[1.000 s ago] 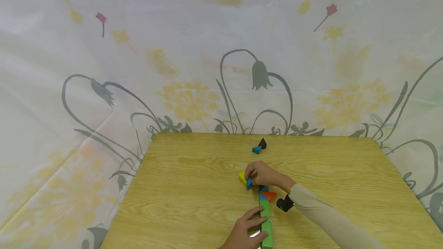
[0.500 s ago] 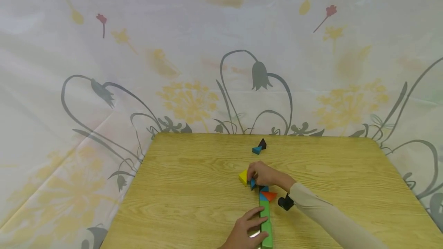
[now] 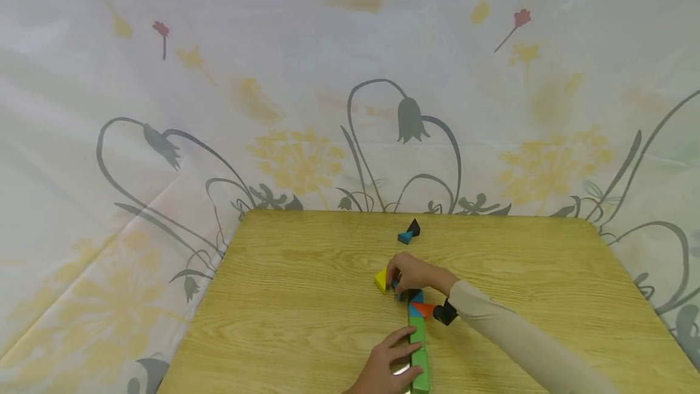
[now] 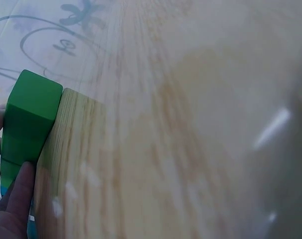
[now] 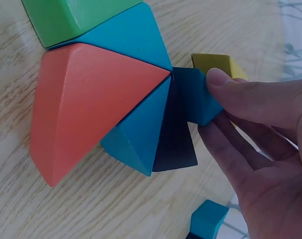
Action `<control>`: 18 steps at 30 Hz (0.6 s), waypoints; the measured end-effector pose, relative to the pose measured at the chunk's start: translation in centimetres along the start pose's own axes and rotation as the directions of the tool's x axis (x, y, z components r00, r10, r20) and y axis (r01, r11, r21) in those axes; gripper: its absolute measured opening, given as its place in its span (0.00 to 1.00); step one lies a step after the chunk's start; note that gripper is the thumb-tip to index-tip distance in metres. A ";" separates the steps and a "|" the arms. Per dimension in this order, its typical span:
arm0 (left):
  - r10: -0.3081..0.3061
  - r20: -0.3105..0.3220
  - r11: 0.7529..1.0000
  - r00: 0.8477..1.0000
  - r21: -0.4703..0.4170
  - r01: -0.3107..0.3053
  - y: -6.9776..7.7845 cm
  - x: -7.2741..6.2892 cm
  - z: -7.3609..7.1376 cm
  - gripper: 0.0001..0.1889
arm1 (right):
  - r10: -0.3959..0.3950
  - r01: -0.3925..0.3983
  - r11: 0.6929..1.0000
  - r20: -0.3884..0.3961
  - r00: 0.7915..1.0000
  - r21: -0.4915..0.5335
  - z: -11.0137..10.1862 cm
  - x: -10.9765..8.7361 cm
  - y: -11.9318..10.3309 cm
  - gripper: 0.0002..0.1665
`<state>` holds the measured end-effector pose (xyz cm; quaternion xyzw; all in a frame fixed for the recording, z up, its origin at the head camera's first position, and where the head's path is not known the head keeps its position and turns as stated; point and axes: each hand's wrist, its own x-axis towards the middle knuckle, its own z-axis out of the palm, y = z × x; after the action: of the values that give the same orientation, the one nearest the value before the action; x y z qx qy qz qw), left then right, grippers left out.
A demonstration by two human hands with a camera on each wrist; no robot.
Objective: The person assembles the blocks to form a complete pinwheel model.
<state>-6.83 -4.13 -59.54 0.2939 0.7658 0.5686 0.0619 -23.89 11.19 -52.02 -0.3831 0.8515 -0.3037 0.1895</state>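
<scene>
- blue block (image 5: 193,94): pinched between the thumb and fingers of the right hand (image 3: 414,274), at the far end of a row of blocks on the table (image 3: 284,303).
- what has changed: a second ago it showed in front of the yellow block (image 3: 381,281); now it is closer to the row, and the yellow block lies just left of the fingertips.
- in the right wrist view, the blue block meets or overlaps the edge of the black block (image 5: 176,139), the row's last piece; whether they sit flush, i cannot tell.
- what it means: the work seems to be at the joining stage, with the piece brought to its neighbour but not yet let go.
- the row, from the near end: two green blocks (image 3: 417,327), a blue piece (image 5: 133,32), the red block (image 5: 98,94) with its broad side jutting right, a second blue piece (image 5: 138,127), then the black block.
- left hand (image 3: 384,365): unchanged, fingers spread and tips resting on the green blocks, apparently steadying them; the two hands are apart.
- farther back, well apart from the row, a small blue wedge (image 3: 405,237) lies against a dark wedge (image 3: 414,228).
</scene>
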 end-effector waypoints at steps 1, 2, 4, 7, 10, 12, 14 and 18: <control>-0.007 0.003 1.000 1.000 0.006 0.007 0.0 0.0 0.0 0.21 | 0.003 -0.003 1.000 0.006 1.000 0.001 0.0 0.0 0.0 0.11; -0.013 0.005 1.000 1.000 0.011 0.013 0.0 0.0 0.0 0.22 | 0.009 -0.009 1.000 0.011 1.000 -0.001 -0.1 0.0 0.0 0.11; -0.018 0.007 0.999 1.000 0.031 0.017 0.1 -0.1 0.0 0.22 | 0.011 -0.011 1.000 0.019 1.000 -0.005 -0.1 0.0 0.0 0.11; -0.018 0.008 1.000 1.000 0.016 0.018 0.1 -0.1 0.0 0.22 | 0.014 -0.013 1.000 0.026 1.000 -0.010 -0.1 0.0 0.0 0.11; -0.007 0.003 1.000 1.000 0.009 0.007 0.1 0.0 0.0 0.22 | 0.008 -0.008 1.000 0.027 1.000 -0.014 -0.1 0.0 0.0 0.11; -0.002 0.001 1.000 1.000 0.001 0.002 0.1 0.0 0.0 0.22 | 0.002 -0.001 1.000 0.028 1.000 -0.022 -0.2 0.0 0.0 0.11; 0.000 -0.001 1.000 1.000 -0.009 0.000 0.0 0.0 0.0 0.22 | -0.012 0.013 1.000 0.027 1.000 -0.027 -0.2 -0.1 0.0 0.11; -0.003 -0.004 0.999 1.000 -0.037 0.003 -0.1 0.0 0.1 0.22 | -0.033 0.034 0.999 0.031 0.999 -0.034 -0.3 -0.4 -0.2 0.10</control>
<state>-6.82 -4.07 -59.66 0.2904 0.7556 0.5832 0.0670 -23.71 11.47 -51.59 -0.4051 0.8471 -0.2863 0.1908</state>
